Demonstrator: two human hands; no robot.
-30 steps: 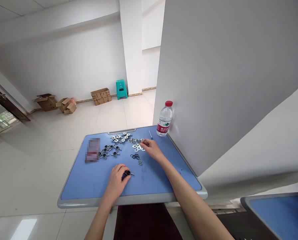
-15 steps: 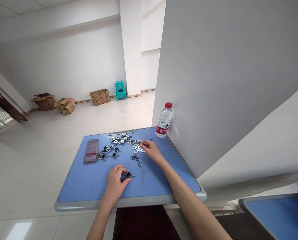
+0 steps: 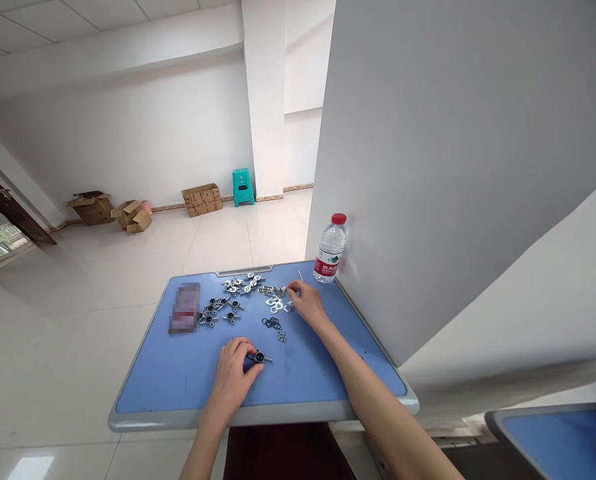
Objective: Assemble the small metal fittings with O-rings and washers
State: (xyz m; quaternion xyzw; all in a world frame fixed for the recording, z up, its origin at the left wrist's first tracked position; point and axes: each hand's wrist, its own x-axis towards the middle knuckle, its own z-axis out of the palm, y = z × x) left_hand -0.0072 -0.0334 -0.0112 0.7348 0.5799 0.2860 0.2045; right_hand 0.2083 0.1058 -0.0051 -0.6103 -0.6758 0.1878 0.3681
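Observation:
Near the table's front edge my left hand (image 3: 234, 372) has its thumb and fingers around a small metal fitting (image 3: 260, 358) with a round black centre and a thin stem pointing right. My right hand (image 3: 307, 303) is at the far right of the parts, fingertips pinched beside a pile of small screw-like metal pieces (image 3: 271, 291). What sits between those fingertips is hidden. Flat silver plates (image 3: 277, 306) lie just left of that hand. Closer to me are black rubber rings (image 3: 271, 323) and a small heap of tiny screws (image 3: 282, 337).
More black-centred fittings (image 3: 223, 311) lie left of the middle, with silver-faced ones (image 3: 243, 285) behind them. A blurred purple packet (image 3: 185, 308) is at the left. A water bottle (image 3: 330, 249) stands at the back right against the wall, beside a partly hidden thin-shafted tool (image 3: 301, 275).
My right hand's fingers have drawn closer together beside the metal pieces, now covering the tool's blue handle. My left hand stays at the fitting. The whole view has shifted slightly.

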